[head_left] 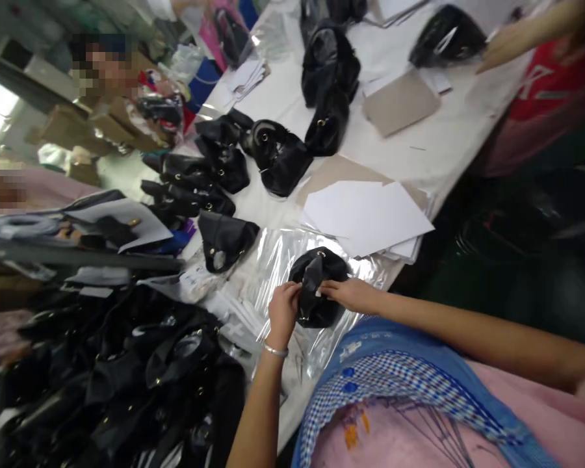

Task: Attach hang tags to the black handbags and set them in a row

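A small black bag (325, 313) with gold-coloured rings lies on clear plastic sheets at the table's near edge, right in front of me. At its left side my left hand (283, 304), with a bracelet at the wrist, pinches the bag's edge between thumb and fingers. From the right, my right hand (346, 294) has its fingers closed on the raised flap in the bag's middle. The fingertips partly cover the flap. Just beyond my left hand stands another black bag (227, 237).
White paper sheets (365, 214) and brown cardboard (402, 104) lie on the white table (468, 123). Several black bags (280, 156) stand along it. A large heap of black bags (127, 370) is at left. A co-worker's arm (531, 36) reaches toward a plastic-wrapped bag (448, 36).
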Tool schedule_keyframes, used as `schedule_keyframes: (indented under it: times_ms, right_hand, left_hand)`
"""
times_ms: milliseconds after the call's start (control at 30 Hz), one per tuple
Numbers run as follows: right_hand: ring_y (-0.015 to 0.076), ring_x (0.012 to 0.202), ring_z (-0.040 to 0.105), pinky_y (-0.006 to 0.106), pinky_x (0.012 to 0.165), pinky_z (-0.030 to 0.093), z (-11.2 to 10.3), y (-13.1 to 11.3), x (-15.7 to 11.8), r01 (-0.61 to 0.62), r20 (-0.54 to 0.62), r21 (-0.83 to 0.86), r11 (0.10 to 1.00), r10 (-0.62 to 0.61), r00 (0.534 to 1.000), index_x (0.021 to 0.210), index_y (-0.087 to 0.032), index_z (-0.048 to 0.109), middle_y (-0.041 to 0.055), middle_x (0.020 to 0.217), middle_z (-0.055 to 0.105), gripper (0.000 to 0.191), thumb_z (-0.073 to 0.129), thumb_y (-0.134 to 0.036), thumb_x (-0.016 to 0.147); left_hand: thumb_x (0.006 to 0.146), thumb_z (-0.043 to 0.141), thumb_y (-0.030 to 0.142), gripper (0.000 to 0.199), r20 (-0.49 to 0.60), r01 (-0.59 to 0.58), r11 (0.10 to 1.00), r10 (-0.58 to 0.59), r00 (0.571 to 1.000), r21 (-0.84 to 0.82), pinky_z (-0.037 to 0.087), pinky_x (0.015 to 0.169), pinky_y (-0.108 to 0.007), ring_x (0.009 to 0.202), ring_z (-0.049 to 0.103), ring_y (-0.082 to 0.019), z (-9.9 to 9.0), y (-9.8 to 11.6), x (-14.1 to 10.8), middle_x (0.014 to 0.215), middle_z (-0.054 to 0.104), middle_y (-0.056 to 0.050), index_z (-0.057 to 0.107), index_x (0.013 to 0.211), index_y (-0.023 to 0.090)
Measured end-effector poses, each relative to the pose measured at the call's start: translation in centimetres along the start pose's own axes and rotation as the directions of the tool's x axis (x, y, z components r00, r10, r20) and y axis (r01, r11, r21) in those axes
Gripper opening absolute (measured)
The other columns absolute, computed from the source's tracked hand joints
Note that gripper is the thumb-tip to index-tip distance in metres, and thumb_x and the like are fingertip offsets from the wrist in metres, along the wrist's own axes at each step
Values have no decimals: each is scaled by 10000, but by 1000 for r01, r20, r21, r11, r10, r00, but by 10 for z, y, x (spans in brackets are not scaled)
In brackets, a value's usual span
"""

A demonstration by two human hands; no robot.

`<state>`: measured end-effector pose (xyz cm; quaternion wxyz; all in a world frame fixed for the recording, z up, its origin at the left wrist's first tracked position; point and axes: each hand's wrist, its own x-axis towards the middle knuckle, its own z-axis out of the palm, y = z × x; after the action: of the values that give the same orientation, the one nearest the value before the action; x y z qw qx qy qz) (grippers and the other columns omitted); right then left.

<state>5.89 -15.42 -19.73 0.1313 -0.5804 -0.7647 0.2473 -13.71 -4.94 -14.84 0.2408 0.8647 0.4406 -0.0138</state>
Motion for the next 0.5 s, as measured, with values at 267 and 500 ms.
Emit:
schedule_keyframes:
  times_ms: [267, 500]
  right_hand:
    - [227, 774, 712, 285, 604, 536, -7, 5, 9, 97, 120, -122, 988, -83, 989, 1266, -223, 583, 100, 1173, 675, 395, 597, -282, 876]
    - [235, 776, 710, 300, 614, 540, -18, 0, 20, 307, 248, -141, 941, -266, 932, 1335, -274, 544, 96, 1134, 699, 442, 445, -217, 908]
  left_hand:
    - [881, 502, 153, 280, 325, -82, 971, 5, 946, 224, 496, 744, -297, 945, 646, -228, -18, 6, -14, 1012, 714, -43, 635, 1099, 268]
    - [825, 542, 203, 261, 494, -156, 982, 82, 866, 110, 468, 687, -267, 912, 667, -224, -27, -13, -4, 1030, 718, -30, 645, 1053, 278]
